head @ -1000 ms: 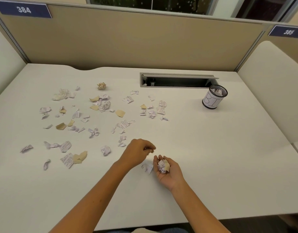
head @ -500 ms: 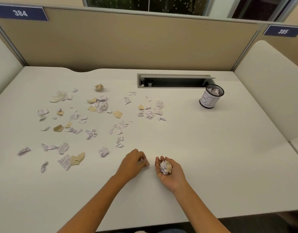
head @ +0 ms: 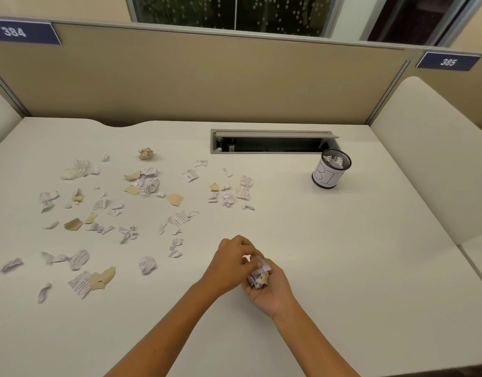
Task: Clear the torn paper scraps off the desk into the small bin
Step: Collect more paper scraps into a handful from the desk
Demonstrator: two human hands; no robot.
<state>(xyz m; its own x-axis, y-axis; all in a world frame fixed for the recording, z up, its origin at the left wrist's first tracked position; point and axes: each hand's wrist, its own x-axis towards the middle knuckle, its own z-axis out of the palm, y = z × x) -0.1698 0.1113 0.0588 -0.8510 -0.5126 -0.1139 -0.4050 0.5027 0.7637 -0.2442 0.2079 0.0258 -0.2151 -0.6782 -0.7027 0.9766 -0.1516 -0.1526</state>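
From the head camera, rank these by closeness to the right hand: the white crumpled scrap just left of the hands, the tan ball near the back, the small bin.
From the right hand:
1. White crumpled scrap, on the desk just left of the hands.
2. Small bin, back right, already holding paper.
3. Tan ball, back left, behind the scattered scraps.

Paper scraps (head: 142, 213) lie scattered over the left half of the worktop (head: 343, 268). The bin (head: 331, 172) stands far right, just before the cable slot (head: 272, 141), with scraps inside.

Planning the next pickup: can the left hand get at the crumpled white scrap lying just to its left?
Probably yes. Bare desk lies between the left hand and the crumpled white scrap, though that hand is at the wad of scraps.
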